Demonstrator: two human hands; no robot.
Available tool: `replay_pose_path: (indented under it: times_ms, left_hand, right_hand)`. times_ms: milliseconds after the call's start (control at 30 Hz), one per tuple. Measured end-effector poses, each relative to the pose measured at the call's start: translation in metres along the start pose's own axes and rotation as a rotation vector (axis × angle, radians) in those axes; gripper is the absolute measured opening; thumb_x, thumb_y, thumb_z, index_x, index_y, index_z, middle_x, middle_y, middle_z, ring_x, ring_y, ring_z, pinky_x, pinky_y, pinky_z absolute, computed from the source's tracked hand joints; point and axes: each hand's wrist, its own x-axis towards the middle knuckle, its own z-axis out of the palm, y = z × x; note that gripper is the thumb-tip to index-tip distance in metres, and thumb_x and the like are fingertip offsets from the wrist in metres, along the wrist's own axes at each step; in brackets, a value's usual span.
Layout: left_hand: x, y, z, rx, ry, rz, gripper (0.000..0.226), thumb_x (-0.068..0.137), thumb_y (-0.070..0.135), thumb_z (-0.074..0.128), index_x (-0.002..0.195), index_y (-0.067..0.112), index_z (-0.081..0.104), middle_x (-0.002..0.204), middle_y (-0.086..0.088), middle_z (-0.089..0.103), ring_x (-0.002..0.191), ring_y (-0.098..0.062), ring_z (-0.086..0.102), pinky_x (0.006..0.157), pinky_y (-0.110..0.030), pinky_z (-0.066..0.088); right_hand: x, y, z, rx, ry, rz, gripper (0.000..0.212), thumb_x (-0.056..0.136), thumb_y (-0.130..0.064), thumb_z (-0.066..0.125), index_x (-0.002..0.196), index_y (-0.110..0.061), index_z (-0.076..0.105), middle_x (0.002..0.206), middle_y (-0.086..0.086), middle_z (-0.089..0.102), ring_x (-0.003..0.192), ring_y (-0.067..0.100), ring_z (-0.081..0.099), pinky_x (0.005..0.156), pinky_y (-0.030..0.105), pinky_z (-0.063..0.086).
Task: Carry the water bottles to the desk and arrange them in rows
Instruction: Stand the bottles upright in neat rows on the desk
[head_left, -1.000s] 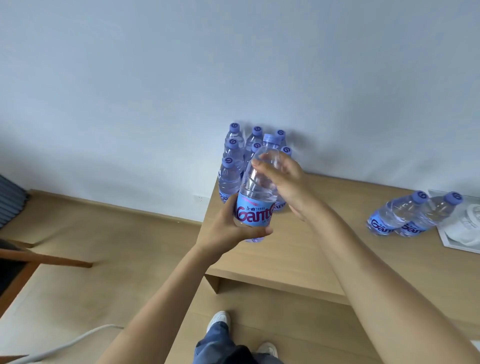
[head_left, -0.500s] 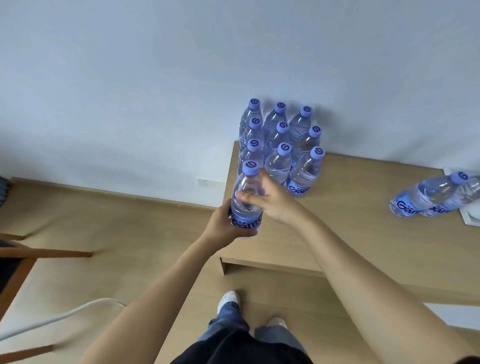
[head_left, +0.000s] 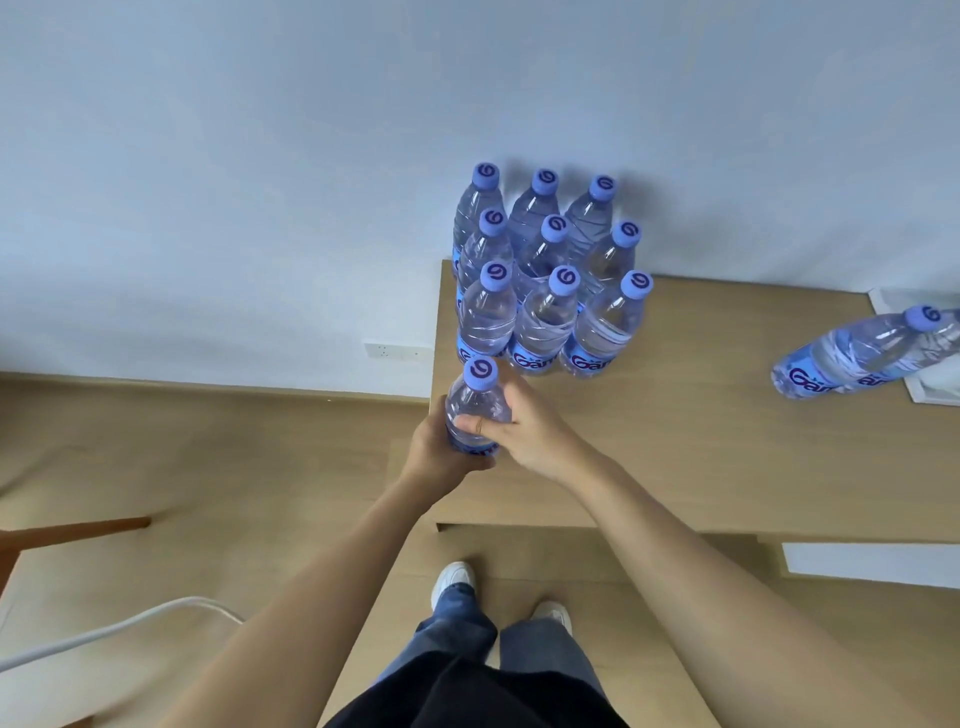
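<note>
A clear water bottle (head_left: 475, 402) with a purple cap and blue label stands upright at the left front corner of the wooden desk (head_left: 701, 441). My left hand (head_left: 441, 449) grips its lower body from the left. My right hand (head_left: 524, 428) grips its upper body from the right, thumb across the front. Directly behind it, several matching bottles (head_left: 550, 280) stand in three rows against the wall. The held bottle is in line with the left column.
Two more bottles (head_left: 852, 356) lie on their sides at the desk's right, resting against a white tray (head_left: 930, 395). A wall socket (head_left: 397, 352) sits left of the desk. A white cable (head_left: 104, 631) and a wooden chair leg (head_left: 72, 530) are on the floor at left.
Both hands have brought the bottle down from in front of the group to the desk's left front corner, just in front of the front row.
</note>
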Motion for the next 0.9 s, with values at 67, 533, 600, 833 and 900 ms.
replay_pose_path:
  times_ms: [67, 533, 600, 833, 900]
  left_hand:
    - [0.006, 0.0, 0.0, 0.018, 0.001, 0.01, 0.069, 0.061, -0.004, 0.084, 0.121, 0.017, 0.055, 0.104, 0.004, 0.07, 0.087, -0.006, 0.066, 0.07, -0.015, 0.054]
    - [0.053, 0.017, 0.005, 0.214, 0.093, 0.101, 0.071, 0.059, -0.002, 0.084, 0.12, 0.001, 0.049, 0.108, -0.006, 0.045, 0.112, -0.028, 0.042, 0.096, -0.041, 0.042]
    - [0.055, 0.017, 0.006, 0.222, 0.091, 0.112, 0.071, 0.059, -0.003, 0.084, 0.121, 0.001, 0.049, 0.107, -0.004, 0.044, 0.112, -0.028, 0.042, 0.096, -0.041, 0.042]
    - [0.054, 0.017, 0.007, 0.205, 0.091, 0.106, 0.074, 0.058, -0.002, 0.085, 0.123, 0.001, 0.049, 0.115, -0.012, 0.047, 0.113, -0.025, 0.041, 0.097, -0.039, 0.042]
    - [0.052, 0.019, 0.006, 0.204, 0.087, 0.109, 0.076, 0.058, -0.001, 0.086, 0.125, 0.003, 0.049, 0.116, -0.012, 0.047, 0.113, -0.025, 0.042, 0.096, -0.037, 0.042]
  right_hand:
    - [0.006, 0.002, -0.001, -0.013, 0.032, -0.018, 0.039, 0.087, -0.019, 0.072, 0.11, -0.04, 0.049, 0.106, -0.029, 0.061, 0.102, -0.012, 0.057, 0.087, 0.006, 0.041]
    - [0.038, 0.0, -0.011, -0.21, 0.137, -0.058, 0.064, 0.087, -0.019, 0.074, 0.141, -0.011, 0.041, 0.132, 0.004, 0.029, 0.136, 0.018, 0.03, 0.106, 0.012, 0.021]
    - [0.04, 0.001, -0.012, -0.216, 0.132, -0.057, 0.064, 0.088, -0.019, 0.074, 0.142, -0.01, 0.04, 0.133, 0.006, 0.03, 0.137, 0.019, 0.03, 0.108, 0.015, 0.022]
    - [0.039, 0.004, -0.012, -0.214, 0.134, -0.081, 0.068, 0.087, -0.019, 0.074, 0.144, -0.01, 0.038, 0.135, 0.008, 0.031, 0.138, 0.019, 0.029, 0.109, 0.013, 0.021]
    - [0.038, 0.005, -0.013, -0.197, 0.132, -0.087, 0.069, 0.086, -0.019, 0.076, 0.144, -0.012, 0.039, 0.134, 0.006, 0.031, 0.137, 0.019, 0.03, 0.11, 0.014, 0.022]
